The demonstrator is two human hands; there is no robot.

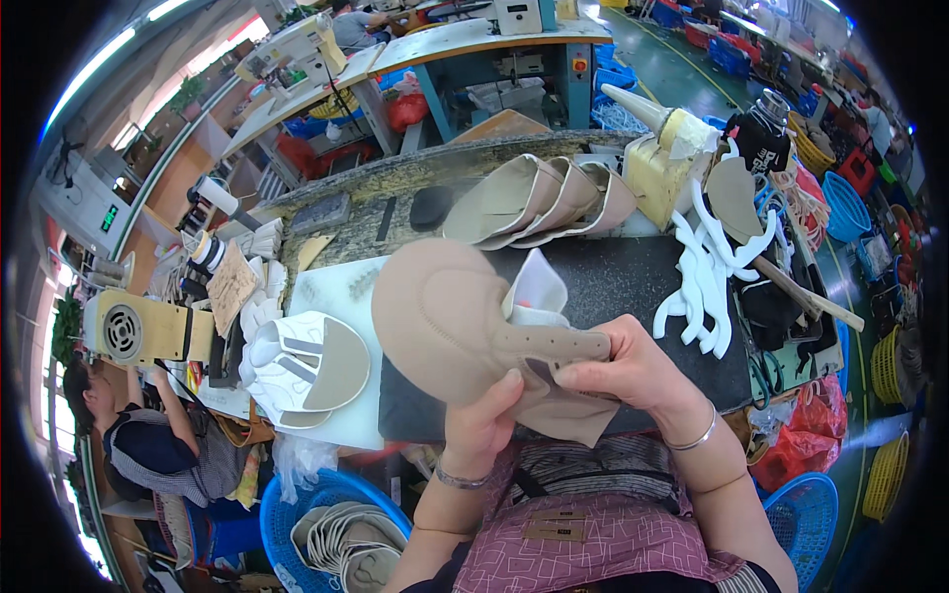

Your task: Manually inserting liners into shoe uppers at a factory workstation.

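Note:
A beige shoe upper (pixel 435 306), with a rounded toe and a row of punched eyelet holes, is held up over the worktable in both hands. My left hand (pixel 481 420) grips its near edge, thumb lying on top. On the right, my right hand (pixel 628 366) closes round the end of the eyelet strip. A white tongue-like piece (pixel 539 282) sticks up behind the upper; whether it is joined to it, I cannot tell. Left of my hands a white upper with a beige toe (pixel 316 366) lies on a white board (pixel 346 287). Several beige uppers (pixel 544 203) lie nested behind.
A black mat (pixel 652 385) covers the table's middle. White curved pieces (pixel 702 287), a hammer-like wooden handle (pixel 791 287) and a cone-topped block (pixel 672 148) stand to the right. Blue baskets (pixel 336 484) flank me, the left one holding stacked uppers. A person (pixel 158 435) works at far left.

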